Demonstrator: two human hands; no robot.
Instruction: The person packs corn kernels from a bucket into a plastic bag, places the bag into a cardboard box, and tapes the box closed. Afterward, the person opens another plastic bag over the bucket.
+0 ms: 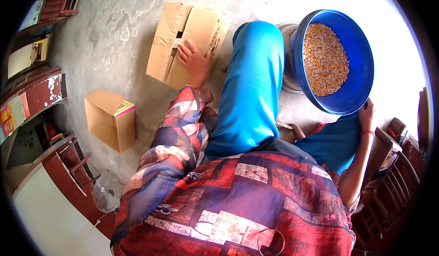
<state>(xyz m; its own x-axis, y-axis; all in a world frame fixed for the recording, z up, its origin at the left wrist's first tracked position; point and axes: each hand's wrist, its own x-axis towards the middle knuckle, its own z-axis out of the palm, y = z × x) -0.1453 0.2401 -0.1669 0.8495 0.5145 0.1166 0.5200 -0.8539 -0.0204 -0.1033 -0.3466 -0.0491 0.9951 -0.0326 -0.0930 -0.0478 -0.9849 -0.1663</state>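
Note:
My left hand (194, 61) lies with its fingers spread on top of a closed brown cardboard box (167, 41), which rests on the floor beside my bent knee. On the right, a blue basin (362, 54) holds yellow and pale corn kernels (324, 59) and sits tilted on a round metal container (289, 64). At the basin's lower right rim is my right hand (366, 112), with a red band at the wrist. Its fingers are partly hidden, so its hold on the rim cannot be made out.
An open, smaller cardboard box (107, 118) stands on the grey floor (109, 50) at the left. Below it is a fan (108, 192), near dark red wooden furniture (68, 173). Wooden chairs (395, 183) stand at the lower right.

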